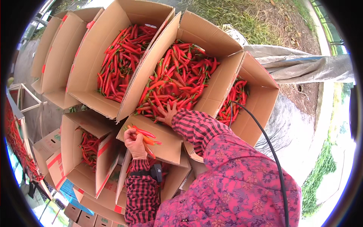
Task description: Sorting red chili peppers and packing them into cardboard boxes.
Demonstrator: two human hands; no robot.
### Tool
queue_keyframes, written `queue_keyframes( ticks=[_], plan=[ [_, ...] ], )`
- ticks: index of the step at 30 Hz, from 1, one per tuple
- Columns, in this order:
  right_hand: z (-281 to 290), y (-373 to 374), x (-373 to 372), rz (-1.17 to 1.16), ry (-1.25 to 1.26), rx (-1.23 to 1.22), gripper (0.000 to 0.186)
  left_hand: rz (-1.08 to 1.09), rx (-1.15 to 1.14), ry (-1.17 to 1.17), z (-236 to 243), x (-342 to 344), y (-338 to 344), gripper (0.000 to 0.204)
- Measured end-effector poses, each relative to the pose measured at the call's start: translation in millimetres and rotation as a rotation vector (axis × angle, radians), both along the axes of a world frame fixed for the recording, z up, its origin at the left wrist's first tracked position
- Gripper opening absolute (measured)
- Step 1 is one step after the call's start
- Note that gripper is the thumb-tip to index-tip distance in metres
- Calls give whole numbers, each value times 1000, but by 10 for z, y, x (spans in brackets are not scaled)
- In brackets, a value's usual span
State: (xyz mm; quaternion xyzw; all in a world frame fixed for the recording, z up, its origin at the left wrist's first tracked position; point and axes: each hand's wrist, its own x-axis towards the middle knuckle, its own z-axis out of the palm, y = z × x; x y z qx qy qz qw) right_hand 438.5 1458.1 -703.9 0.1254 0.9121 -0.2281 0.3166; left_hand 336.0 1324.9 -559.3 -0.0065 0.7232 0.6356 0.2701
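Note:
My left hand (135, 143) is closed around several chili peppers (146, 132), red and orange with green stems, just in front of the middle cardboard box (223, 81). Reaching over that box's near flap, my right hand (167, 113) lies with spread fingers on the heap of red chilies (177, 81) inside. Its fingertips touch the peppers, and no pepper shows in its grip. Below my left hand, a nearer box is partly hidden behind my forearm, with some red chilies visible in it.
Another open box (81, 72) of chilies stands left of the middle one, and a third (261, 98) at right. A smaller chili-filled box (72, 151) sits at lower left. A black cable (270, 145) runs down across my right side. Grass (242, 19) lies beyond.

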Motion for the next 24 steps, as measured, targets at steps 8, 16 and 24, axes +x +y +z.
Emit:
queue_keyframes(
  ticks=[8,16,24],
  plan=[
    [321,407,-37,108,67,-26,48,-40,-2,4,-3,79,125,26],
    [423,1010,7,-205,209,-155,38,-66,-33,7,-5,62,26,24],
    [974,1818,111,-726,518,-156,21,-110,-40,26,-31,51,18,23]
  ],
)
